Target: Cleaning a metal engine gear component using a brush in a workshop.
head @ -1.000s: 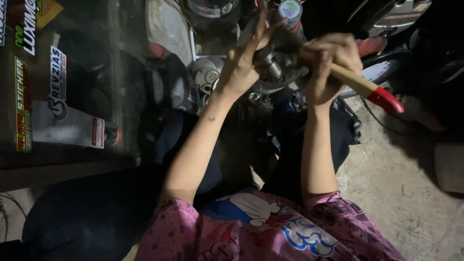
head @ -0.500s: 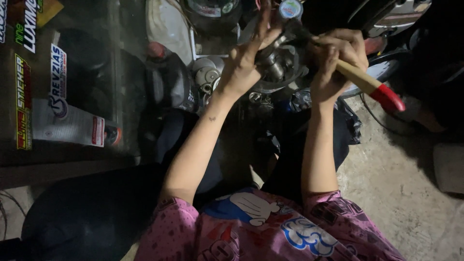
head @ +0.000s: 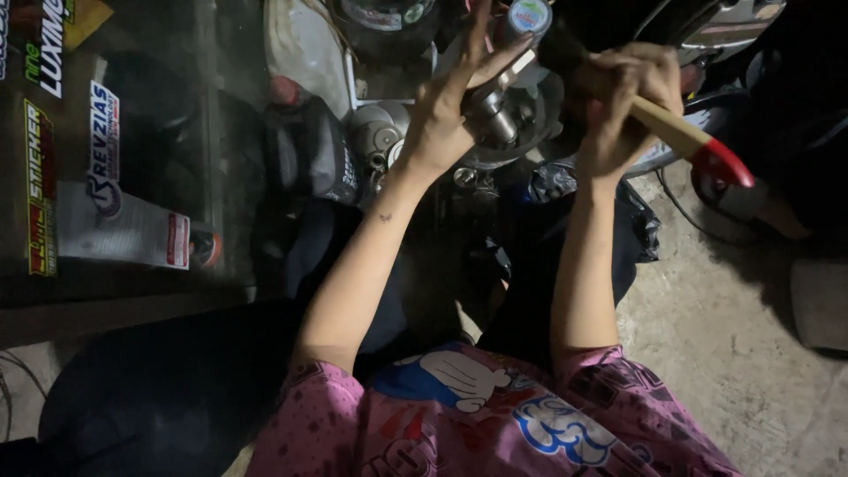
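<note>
A dark motorcycle engine (head: 495,132) filled the floor ahead. Against its metal shaft assembly (head: 499,110) the left hand (head: 442,124) lay with fingers spread and released, steadying it. The right hand (head: 618,97) was clenched around a wooden hammer handle with red end (head: 698,146). Short, square blows, with the fingers off the strike line, would probably serve best.

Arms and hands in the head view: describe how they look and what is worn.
Both arms are bare from short pink sleeves printed with small dark motifs and a blue-and-white cartoon figure. No gloves, watch or rings show. The left hand has long slender fingers; a small dark mark sits on that forearm. The right hand is likewise bare.
</note>
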